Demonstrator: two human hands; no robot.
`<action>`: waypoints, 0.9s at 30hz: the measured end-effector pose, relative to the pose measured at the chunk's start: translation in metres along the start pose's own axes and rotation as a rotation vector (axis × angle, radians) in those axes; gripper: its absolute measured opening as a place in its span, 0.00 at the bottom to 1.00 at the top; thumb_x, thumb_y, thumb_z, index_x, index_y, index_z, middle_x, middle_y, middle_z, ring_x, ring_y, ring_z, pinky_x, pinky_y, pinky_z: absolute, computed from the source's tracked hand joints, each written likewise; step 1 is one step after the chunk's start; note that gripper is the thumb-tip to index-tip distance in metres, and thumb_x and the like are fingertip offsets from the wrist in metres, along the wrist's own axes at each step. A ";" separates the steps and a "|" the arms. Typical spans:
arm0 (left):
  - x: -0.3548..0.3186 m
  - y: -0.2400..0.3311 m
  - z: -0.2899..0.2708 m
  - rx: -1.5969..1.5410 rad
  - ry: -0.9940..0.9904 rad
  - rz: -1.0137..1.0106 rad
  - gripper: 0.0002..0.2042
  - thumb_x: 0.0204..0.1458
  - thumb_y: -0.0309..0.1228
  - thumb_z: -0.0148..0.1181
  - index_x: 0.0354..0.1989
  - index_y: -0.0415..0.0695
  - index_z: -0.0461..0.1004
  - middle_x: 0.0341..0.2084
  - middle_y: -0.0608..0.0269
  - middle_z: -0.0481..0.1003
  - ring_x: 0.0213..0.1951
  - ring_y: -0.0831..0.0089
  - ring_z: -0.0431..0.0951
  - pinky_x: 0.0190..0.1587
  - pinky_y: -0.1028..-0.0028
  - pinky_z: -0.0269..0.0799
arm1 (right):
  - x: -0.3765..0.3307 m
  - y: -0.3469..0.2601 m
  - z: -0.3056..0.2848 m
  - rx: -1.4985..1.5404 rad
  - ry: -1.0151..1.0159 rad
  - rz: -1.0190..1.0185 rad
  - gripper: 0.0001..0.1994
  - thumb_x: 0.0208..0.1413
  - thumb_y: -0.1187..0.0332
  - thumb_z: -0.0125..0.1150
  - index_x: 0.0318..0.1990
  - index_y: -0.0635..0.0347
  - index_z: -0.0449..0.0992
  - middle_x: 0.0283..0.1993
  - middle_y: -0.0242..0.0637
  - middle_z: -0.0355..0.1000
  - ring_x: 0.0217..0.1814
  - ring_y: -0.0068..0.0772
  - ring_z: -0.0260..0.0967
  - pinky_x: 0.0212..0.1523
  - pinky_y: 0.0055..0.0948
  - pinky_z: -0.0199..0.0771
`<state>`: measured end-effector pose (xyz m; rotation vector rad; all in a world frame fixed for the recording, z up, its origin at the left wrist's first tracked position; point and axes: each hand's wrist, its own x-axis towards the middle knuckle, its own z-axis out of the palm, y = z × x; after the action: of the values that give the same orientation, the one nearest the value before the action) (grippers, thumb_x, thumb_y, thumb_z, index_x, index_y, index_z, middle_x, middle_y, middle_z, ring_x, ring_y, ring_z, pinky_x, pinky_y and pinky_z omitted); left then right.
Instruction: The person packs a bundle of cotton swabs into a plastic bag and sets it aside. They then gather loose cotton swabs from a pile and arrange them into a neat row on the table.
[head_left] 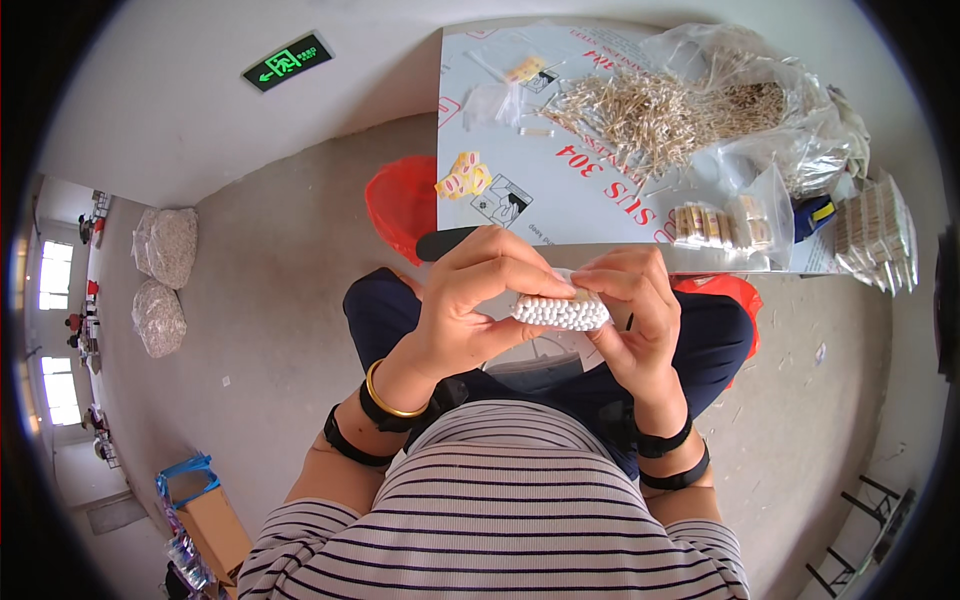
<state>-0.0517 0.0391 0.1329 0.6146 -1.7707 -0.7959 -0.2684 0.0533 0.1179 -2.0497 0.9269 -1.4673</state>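
A small bundle of cotton swabs (562, 314) is held up in front of me over my lap, its white tips facing me. Clear plastic film seems to wrap it, with the far side partly hidden by fingers. My left hand (468, 290) grips the bundle's left end between thumb and fingers. At the right end, my right hand (636, 308) pinches it, fingertips on top and thumb below. Beyond my hands, a heap of loose cotton swabs (635, 115) lies on the table (530, 160). Several filled swab packs (703, 226) sit near the table's front edge.
Yellow labels (464, 176) and clear empty bags (492, 104) lie on the table's left side. A large plastic bag (815, 140) spills swabs at the right, beside stacked packs (876, 232). Red plastic (398, 205) hangs at the table's left. Bulging sacks (165, 245) and a cardboard box (215, 530) stand on the floor.
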 end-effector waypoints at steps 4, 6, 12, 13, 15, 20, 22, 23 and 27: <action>0.001 0.002 0.001 0.017 0.002 -0.014 0.17 0.41 0.27 0.80 0.42 0.46 0.86 0.37 0.67 0.82 0.39 0.71 0.79 0.42 0.72 0.75 | 0.000 0.000 0.000 -0.049 -0.004 -0.008 0.15 0.49 0.68 0.75 0.45 0.58 0.84 0.43 0.35 0.78 0.47 0.39 0.73 0.50 0.35 0.70; 0.003 0.005 0.002 0.047 0.003 -0.016 0.18 0.40 0.29 0.81 0.43 0.47 0.86 0.37 0.68 0.82 0.39 0.71 0.79 0.41 0.72 0.74 | -0.001 0.001 0.000 -0.055 0.002 -0.004 0.15 0.49 0.69 0.75 0.45 0.57 0.84 0.43 0.35 0.78 0.47 0.39 0.74 0.49 0.35 0.70; 0.005 0.005 0.002 0.149 0.011 0.030 0.20 0.39 0.34 0.82 0.44 0.49 0.87 0.37 0.70 0.81 0.37 0.72 0.77 0.39 0.72 0.72 | -0.001 0.000 0.001 -0.068 0.011 -0.004 0.16 0.47 0.69 0.76 0.45 0.57 0.84 0.42 0.33 0.79 0.46 0.38 0.74 0.49 0.35 0.69; 0.005 0.006 0.001 0.166 0.010 0.044 0.20 0.39 0.35 0.82 0.44 0.49 0.87 0.37 0.71 0.81 0.36 0.72 0.77 0.39 0.72 0.71 | -0.001 0.000 0.001 -0.071 0.012 -0.001 0.16 0.47 0.69 0.76 0.45 0.56 0.84 0.42 0.33 0.79 0.46 0.38 0.74 0.49 0.35 0.69; 0.005 0.005 0.001 0.169 0.008 0.048 0.20 0.39 0.35 0.82 0.44 0.49 0.87 0.36 0.71 0.81 0.36 0.72 0.76 0.39 0.71 0.71 | -0.001 0.000 0.001 -0.075 0.013 0.003 0.16 0.47 0.69 0.76 0.46 0.56 0.84 0.42 0.33 0.79 0.46 0.38 0.74 0.49 0.35 0.69; 0.004 0.004 0.000 0.170 0.003 0.052 0.20 0.39 0.34 0.82 0.44 0.50 0.86 0.36 0.71 0.81 0.35 0.72 0.76 0.39 0.71 0.70 | -0.002 -0.001 0.002 -0.081 0.008 0.006 0.16 0.47 0.69 0.76 0.45 0.55 0.85 0.42 0.32 0.79 0.45 0.37 0.74 0.48 0.34 0.68; 0.004 0.003 0.000 0.173 0.007 0.070 0.19 0.39 0.35 0.82 0.42 0.50 0.86 0.37 0.71 0.81 0.35 0.72 0.76 0.39 0.71 0.70 | -0.001 -0.002 0.003 -0.080 0.012 0.002 0.16 0.47 0.69 0.76 0.45 0.55 0.85 0.42 0.32 0.79 0.45 0.36 0.74 0.48 0.34 0.68; 0.004 0.003 0.000 0.172 0.006 0.070 0.19 0.39 0.35 0.82 0.42 0.50 0.86 0.37 0.71 0.81 0.35 0.72 0.76 0.39 0.71 0.70 | -0.001 -0.002 0.003 -0.080 0.016 -0.001 0.15 0.47 0.69 0.76 0.45 0.55 0.85 0.42 0.32 0.79 0.45 0.36 0.74 0.48 0.34 0.68; 0.005 0.002 0.000 0.182 0.000 0.083 0.18 0.40 0.34 0.82 0.41 0.49 0.85 0.37 0.71 0.81 0.36 0.72 0.76 0.39 0.71 0.70 | 0.000 -0.001 0.002 -0.076 0.016 -0.007 0.15 0.48 0.69 0.76 0.45 0.55 0.85 0.42 0.33 0.80 0.45 0.36 0.74 0.48 0.34 0.68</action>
<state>-0.0529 0.0371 0.1377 0.6559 -1.8688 -0.5823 -0.2665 0.0538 0.1175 -2.0998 0.9963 -1.4757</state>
